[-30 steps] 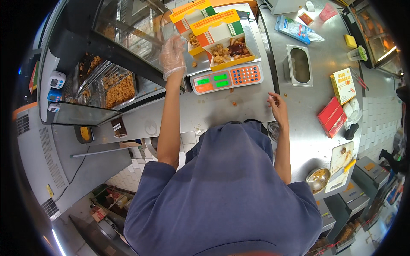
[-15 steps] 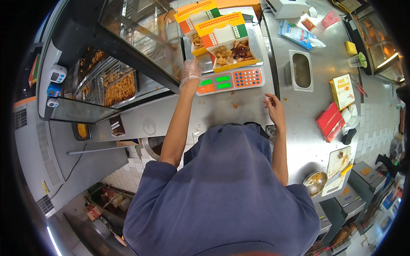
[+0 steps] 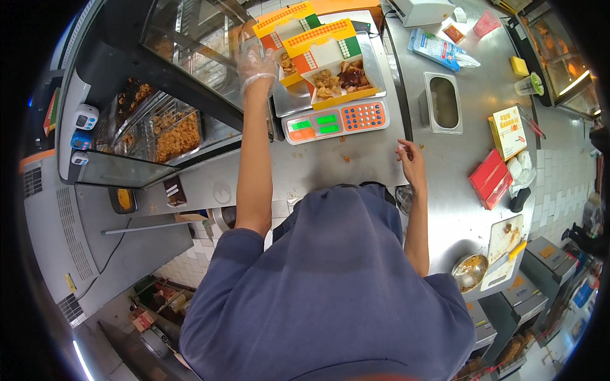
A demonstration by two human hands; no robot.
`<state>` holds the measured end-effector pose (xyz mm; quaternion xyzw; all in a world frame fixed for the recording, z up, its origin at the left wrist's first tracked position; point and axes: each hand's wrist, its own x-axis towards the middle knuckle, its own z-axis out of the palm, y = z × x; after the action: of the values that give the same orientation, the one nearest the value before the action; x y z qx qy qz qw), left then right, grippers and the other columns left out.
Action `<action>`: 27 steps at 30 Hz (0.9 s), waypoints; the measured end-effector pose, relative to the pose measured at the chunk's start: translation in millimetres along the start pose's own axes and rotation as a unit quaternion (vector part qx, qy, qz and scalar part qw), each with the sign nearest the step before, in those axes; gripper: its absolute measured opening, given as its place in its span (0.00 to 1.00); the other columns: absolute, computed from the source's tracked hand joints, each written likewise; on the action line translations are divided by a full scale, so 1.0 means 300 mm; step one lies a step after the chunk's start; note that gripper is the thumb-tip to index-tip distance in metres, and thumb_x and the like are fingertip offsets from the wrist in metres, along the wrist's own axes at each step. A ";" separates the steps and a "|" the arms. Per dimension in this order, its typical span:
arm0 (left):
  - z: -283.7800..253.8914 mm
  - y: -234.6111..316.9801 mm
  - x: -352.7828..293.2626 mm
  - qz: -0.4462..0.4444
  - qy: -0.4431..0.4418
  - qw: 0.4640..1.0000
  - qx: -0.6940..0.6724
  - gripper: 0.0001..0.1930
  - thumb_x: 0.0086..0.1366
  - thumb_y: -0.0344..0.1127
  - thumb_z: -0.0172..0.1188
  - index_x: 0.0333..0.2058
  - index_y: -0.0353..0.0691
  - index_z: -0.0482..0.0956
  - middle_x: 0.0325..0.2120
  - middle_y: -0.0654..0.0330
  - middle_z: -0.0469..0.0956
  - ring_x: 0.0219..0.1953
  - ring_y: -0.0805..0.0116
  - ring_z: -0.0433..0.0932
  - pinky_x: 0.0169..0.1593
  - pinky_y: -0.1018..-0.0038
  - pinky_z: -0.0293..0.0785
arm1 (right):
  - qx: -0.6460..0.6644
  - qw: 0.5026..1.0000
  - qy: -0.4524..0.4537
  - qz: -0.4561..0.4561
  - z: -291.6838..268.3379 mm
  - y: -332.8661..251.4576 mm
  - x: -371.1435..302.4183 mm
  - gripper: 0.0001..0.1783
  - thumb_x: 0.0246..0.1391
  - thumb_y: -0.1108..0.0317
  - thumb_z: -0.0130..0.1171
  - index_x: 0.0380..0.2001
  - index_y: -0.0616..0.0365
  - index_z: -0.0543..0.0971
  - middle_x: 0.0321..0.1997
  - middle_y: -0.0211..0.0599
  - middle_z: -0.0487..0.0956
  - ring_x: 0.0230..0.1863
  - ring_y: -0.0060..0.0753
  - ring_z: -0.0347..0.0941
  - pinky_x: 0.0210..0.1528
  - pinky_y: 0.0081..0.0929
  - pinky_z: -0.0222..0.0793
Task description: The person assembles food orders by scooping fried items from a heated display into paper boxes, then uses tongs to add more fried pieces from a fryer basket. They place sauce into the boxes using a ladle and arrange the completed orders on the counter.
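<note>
My left hand [image 3: 257,66], in a clear glove, is beside the display cabinet [image 3: 165,68]; I can't tell whether it grips anything. Just right of it I have a rear box [image 3: 287,22], then a front box [image 3: 346,98] of fried pieces on the scale [image 3: 333,122]. Farther right, my bare right hand [image 3: 411,159] hangs half open, near a steel container [image 3: 459,101].

This looks like the kitchen counter of a takeaway food shop: a glass display case [image 3: 184,80] holds fried food [image 3: 176,140], a digital scale [image 3: 333,122] bears open, food-filled card boxes [image 3: 323,41], and a cutting board [image 3: 498,239] and knife [image 3: 518,250] lie on a steel worktop [image 3: 454,165].
</note>
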<state>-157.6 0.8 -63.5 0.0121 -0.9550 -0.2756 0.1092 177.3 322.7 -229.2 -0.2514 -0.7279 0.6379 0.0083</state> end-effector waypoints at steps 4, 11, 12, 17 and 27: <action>0.022 0.011 0.001 -0.061 -0.058 0.996 0.038 0.34 0.64 0.58 0.66 0.57 0.34 0.81 0.53 0.39 0.83 0.57 0.41 0.81 0.61 0.56 0.75 | 0.035 0.999 0.005 -0.024 -0.007 -0.036 0.000 0.20 0.71 0.58 0.61 0.58 0.58 0.81 0.39 0.32 0.82 0.38 0.22 0.75 0.45 0.23 0.72; 0.023 0.035 -0.044 -0.062 -0.078 0.994 0.037 0.28 0.64 0.53 0.65 0.52 0.33 0.82 0.49 0.36 0.83 0.54 0.40 0.82 0.58 0.55 0.76 | 0.023 0.999 -0.001 -0.034 -0.027 -0.171 0.022 0.20 0.72 0.59 0.60 0.58 0.60 0.81 0.42 0.32 0.83 0.43 0.22 0.76 0.48 0.23 0.72; 0.029 0.028 -0.043 -0.064 -0.084 0.994 0.037 0.31 0.63 0.56 0.64 0.52 0.33 0.82 0.49 0.35 0.83 0.54 0.40 0.82 0.57 0.54 0.76 | 0.025 0.999 -0.003 -0.038 -0.024 -0.189 0.032 0.20 0.72 0.59 0.60 0.58 0.60 0.81 0.42 0.32 0.83 0.44 0.23 0.76 0.48 0.24 0.73; 0.103 -0.044 0.003 -0.081 -0.109 0.989 0.059 0.33 0.63 0.58 0.63 0.52 0.31 0.82 0.49 0.37 0.84 0.53 0.41 0.83 0.57 0.55 0.77 | -0.005 0.990 0.043 -0.134 0.055 -0.281 0.142 0.20 0.68 0.59 0.64 0.57 0.59 0.82 0.41 0.34 0.82 0.40 0.26 0.76 0.48 0.26 0.74; 0.312 -0.233 0.047 -0.090 -0.120 0.988 0.044 0.21 0.66 0.48 0.60 0.44 0.36 0.88 0.45 0.39 0.85 0.50 0.42 0.85 0.54 0.56 0.81 | -0.289 0.950 0.050 -0.104 0.268 -0.493 0.444 0.25 0.65 0.48 0.59 0.52 0.57 0.85 0.47 0.52 0.86 0.51 0.60 0.82 0.54 0.50 0.76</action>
<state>-194.2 -10.7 -174.8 0.0698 -0.9674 -0.2411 -0.0322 -18.2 289.7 -147.4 -0.1978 -0.9018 0.3824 0.0376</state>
